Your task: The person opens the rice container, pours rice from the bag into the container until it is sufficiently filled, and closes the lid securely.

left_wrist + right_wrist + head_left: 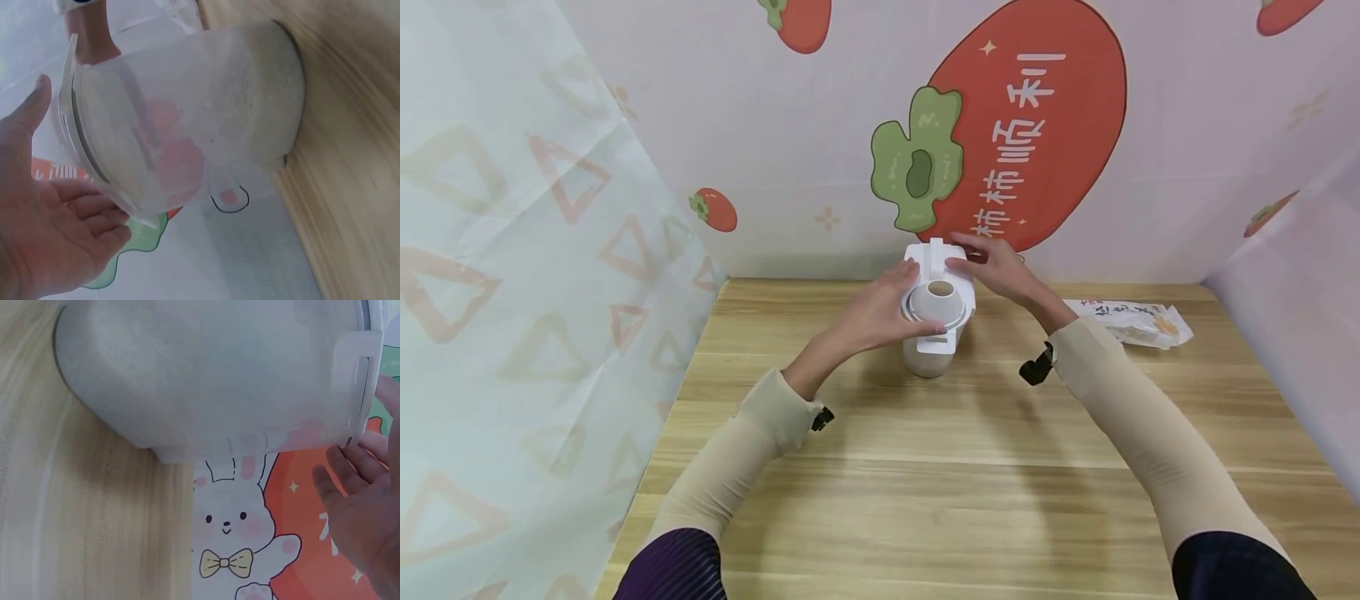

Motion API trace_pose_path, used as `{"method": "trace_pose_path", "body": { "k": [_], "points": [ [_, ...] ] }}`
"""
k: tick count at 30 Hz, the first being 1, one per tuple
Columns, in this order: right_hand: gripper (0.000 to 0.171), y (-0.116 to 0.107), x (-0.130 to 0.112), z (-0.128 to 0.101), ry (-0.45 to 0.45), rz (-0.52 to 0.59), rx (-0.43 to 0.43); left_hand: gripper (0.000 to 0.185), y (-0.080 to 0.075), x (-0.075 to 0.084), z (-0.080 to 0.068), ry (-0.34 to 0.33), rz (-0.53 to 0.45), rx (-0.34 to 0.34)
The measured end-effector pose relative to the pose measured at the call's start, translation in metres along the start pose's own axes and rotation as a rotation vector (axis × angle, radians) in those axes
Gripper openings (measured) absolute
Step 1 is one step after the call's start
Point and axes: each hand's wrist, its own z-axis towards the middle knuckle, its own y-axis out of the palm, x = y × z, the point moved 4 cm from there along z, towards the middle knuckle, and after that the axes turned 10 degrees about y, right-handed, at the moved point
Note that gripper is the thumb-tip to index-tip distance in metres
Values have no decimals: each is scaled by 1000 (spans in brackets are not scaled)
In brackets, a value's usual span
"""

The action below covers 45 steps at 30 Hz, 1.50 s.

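Note:
A tall translucent container point(928, 364) with a white lid point(942, 271) stands upright on the wooden table. Through its wall, a pale fill shows in the lower part point(272, 94). On the lid sits a round spout-like piece with a hole in its top point(940, 288). My left hand point(880, 312) spans the lid from the left, thumb at the front clasp and fingertips on top. From the right, my right hand point(996, 265) rests its thumb on the lid, its other fingers at the back edge. In the right wrist view its fingertips point(337, 456) are right at the lid's rim.
A white printed packet point(1131, 323) lies at the back right of the table point(910, 500). Just behind the container rises a wall covering point(820, 167) with fruit drawings, and more patterned sheets stand at the left and right sides.

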Motion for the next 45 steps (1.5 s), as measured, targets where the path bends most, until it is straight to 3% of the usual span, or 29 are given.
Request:
{"method": "trace_pose_path", "body": {
  "k": [6, 12, 20, 27, 34, 45],
  "points": [
    [52, 1, -2, 6, 15, -29, -34, 109, 10, 5, -1, -69, 57, 49],
    [51, 5, -1, 5, 32, -10, -18, 104, 13, 4, -2, -107, 80, 50],
    [50, 4, 4, -2, 23, 29, 47, 106, 10, -5, -1, -70, -33, 48],
    [49, 0, 10, -13, 3, 25, 160, 98, 1, -20, 2, -25, -81, 32],
    [56, -3, 9, -35, 44, -97, 283, 87, -10, -39, 1, -15, -238, 68],
    [54, -4, 5, -61, 37, -223, 397, 70, -23, -60, 0, -25, -357, 83]
  ]
}}
